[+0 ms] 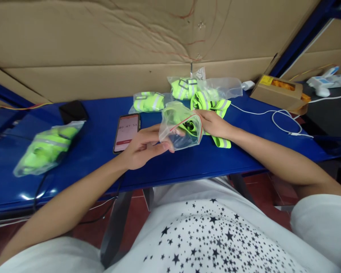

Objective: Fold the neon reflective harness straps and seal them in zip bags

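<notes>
A clear zip bag (182, 142) with a red seal line is held over the blue table, its mouth spread and facing me. My left hand (143, 147) grips the bag's near left edge between thumb and fingers. On the other side my right hand (214, 123) is closed at the bag's right edge, its fingertips partly hidden. Inside the bag lies a neon-yellow reflective strap (190, 125) with black parts. Just behind the right hand, a loose bundle of reflective straps (200, 100) rests on the table, and one strap end (222, 142) hangs out below the wrist.
Bagged reflective straps (149, 102) and another bagged bundle (183, 88) lie at the back; a larger one (47, 148) sits left. A phone (127, 132) shows a timer, near a black wallet-like item (73, 112). At right are a cardboard box (281, 96) and a white cable (275, 112).
</notes>
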The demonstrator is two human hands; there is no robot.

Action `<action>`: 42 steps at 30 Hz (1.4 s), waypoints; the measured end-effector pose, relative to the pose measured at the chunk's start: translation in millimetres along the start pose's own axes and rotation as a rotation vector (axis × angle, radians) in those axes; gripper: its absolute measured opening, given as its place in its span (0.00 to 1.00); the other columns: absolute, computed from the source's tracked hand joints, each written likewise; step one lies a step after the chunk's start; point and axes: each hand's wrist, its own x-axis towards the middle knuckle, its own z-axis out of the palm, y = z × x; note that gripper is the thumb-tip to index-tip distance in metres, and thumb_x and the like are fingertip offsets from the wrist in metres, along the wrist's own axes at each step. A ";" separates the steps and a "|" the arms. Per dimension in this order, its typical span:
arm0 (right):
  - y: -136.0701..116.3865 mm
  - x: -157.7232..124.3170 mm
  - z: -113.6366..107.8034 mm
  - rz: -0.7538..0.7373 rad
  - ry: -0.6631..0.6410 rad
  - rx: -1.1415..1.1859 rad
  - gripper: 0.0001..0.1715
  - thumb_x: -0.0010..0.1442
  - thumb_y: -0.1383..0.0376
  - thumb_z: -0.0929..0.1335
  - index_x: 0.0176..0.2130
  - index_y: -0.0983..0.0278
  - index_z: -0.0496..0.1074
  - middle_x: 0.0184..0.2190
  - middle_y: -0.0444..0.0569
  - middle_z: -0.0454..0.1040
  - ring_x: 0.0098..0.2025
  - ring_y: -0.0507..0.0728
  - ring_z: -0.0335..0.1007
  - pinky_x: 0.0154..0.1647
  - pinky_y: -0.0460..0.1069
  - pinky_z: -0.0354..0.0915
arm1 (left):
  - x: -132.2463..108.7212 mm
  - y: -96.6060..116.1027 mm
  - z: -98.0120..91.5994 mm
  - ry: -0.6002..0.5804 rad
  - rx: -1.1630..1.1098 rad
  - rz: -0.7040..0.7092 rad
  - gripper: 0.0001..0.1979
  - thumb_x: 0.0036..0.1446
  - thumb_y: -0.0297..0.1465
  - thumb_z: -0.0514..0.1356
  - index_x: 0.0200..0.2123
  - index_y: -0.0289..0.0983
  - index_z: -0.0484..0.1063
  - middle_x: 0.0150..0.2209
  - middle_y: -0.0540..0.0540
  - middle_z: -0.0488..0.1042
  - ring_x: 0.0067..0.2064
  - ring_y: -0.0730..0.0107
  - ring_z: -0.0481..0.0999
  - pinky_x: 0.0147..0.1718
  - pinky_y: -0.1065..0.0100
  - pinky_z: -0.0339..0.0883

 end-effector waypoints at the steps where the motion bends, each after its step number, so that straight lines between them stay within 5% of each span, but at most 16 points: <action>1: -4.1 -0.6 -0.5 0.031 -0.025 0.120 0.28 0.68 0.42 0.62 0.34 0.62 0.71 0.32 0.48 0.76 0.37 0.56 0.72 0.42 0.54 0.68 | -0.2 1.9 0.0 -0.008 0.001 0.019 0.11 0.68 0.32 0.59 0.34 0.39 0.80 0.52 0.42 0.81 0.52 0.59 0.80 0.52 0.59 0.73; 5: -18.9 2.2 -20.1 0.052 0.181 0.492 0.21 0.58 0.47 0.75 0.37 0.59 0.70 0.35 0.44 0.76 0.36 0.53 0.71 0.36 0.50 0.71 | 0.9 0.6 1.9 0.024 0.102 0.016 0.09 0.68 0.31 0.60 0.36 0.40 0.81 0.39 0.46 0.83 0.45 0.65 0.81 0.49 0.65 0.72; 8: -27.0 8.2 -42.3 -0.162 0.500 0.404 0.21 0.58 0.49 0.76 0.35 0.57 0.67 0.32 0.42 0.73 0.30 0.50 0.67 0.29 0.47 0.67 | 3.3 -11.1 3.3 0.118 0.198 -0.135 0.10 0.69 0.35 0.60 0.41 0.40 0.80 0.43 0.45 0.82 0.50 0.64 0.79 0.55 0.65 0.69; 11: -34.4 15.1 -55.0 -0.386 0.663 0.198 0.21 0.56 0.51 0.78 0.32 0.57 0.67 0.27 0.43 0.71 0.27 0.50 0.64 0.25 0.48 0.63 | 4.5 -22.9 4.2 0.148 0.175 -0.268 0.13 0.70 0.40 0.58 0.44 0.38 0.79 0.48 0.43 0.80 0.50 0.64 0.79 0.50 0.66 0.71; 14: -38.9 19.9 -57.9 -0.546 0.823 0.038 0.16 0.58 0.55 0.78 0.32 0.58 0.71 0.28 0.45 0.71 0.28 0.51 0.64 0.27 0.50 0.61 | 3.9 -25.4 7.1 0.067 0.199 -0.270 0.13 0.70 0.39 0.57 0.43 0.38 0.78 0.45 0.43 0.80 0.46 0.67 0.79 0.46 0.67 0.71; 17: -39.7 21.0 -58.7 -0.561 0.808 -0.104 0.14 0.60 0.57 0.77 0.31 0.59 0.72 0.29 0.45 0.71 0.29 0.51 0.64 0.29 0.50 0.60 | 3.3 -19.6 12.9 -0.064 0.243 -0.167 0.10 0.71 0.35 0.57 0.44 0.38 0.77 0.45 0.42 0.80 0.47 0.67 0.79 0.50 0.65 0.71; 21: -40.7 18.5 -59.4 -0.588 0.979 -0.051 0.12 0.64 0.61 0.74 0.33 0.59 0.70 0.31 0.44 0.68 0.32 0.52 0.65 0.32 0.50 0.60 | 3.3 -12.9 18.6 -0.141 0.264 -0.117 0.09 0.71 0.33 0.56 0.46 0.38 0.77 0.48 0.41 0.78 0.50 0.65 0.79 0.53 0.63 0.71; 25: -45.6 13.0 -49.6 -0.536 0.786 -0.034 0.15 0.63 0.58 0.75 0.33 0.60 0.68 0.31 0.45 0.67 0.31 0.51 0.63 0.28 0.49 0.59 | 2.0 -15.5 17.0 -0.037 0.241 -0.226 0.12 0.68 0.36 0.61 0.51 0.39 0.75 0.52 0.41 0.78 0.51 0.64 0.78 0.55 0.62 0.71; 29: -47.1 3.0 -25.2 -0.472 0.719 0.132 0.19 0.65 0.51 0.72 0.37 0.57 0.62 0.32 0.42 0.64 0.29 0.50 0.62 0.28 0.47 0.65 | -1.2 -27.3 14.5 0.074 -0.021 -0.412 0.16 0.63 0.41 0.65 0.48 0.36 0.75 0.48 0.41 0.80 0.47 0.63 0.82 0.50 0.62 0.75; 36: -10.2 2.3 3.7 -0.329 0.421 0.275 0.19 0.69 0.44 0.64 0.44 0.54 0.58 0.36 0.41 0.68 0.29 0.50 0.68 0.33 0.50 0.73 | 1.0 -52.6 17.2 0.273 -0.289 -0.611 0.19 0.53 0.40 0.72 0.42 0.36 0.74 0.38 0.46 0.80 0.36 0.66 0.81 0.41 0.62 0.78; 42: -4.0 1.5 3.0 -0.220 0.348 0.295 0.23 0.66 0.43 0.68 0.47 0.55 0.59 0.38 0.42 0.67 0.32 0.50 0.67 0.28 0.46 0.71 | 0.4 -51.4 12.4 0.314 -0.321 -0.491 0.28 0.47 0.37 0.76 0.47 0.40 0.67 0.37 0.51 0.77 0.34 0.71 0.79 0.36 0.68 0.77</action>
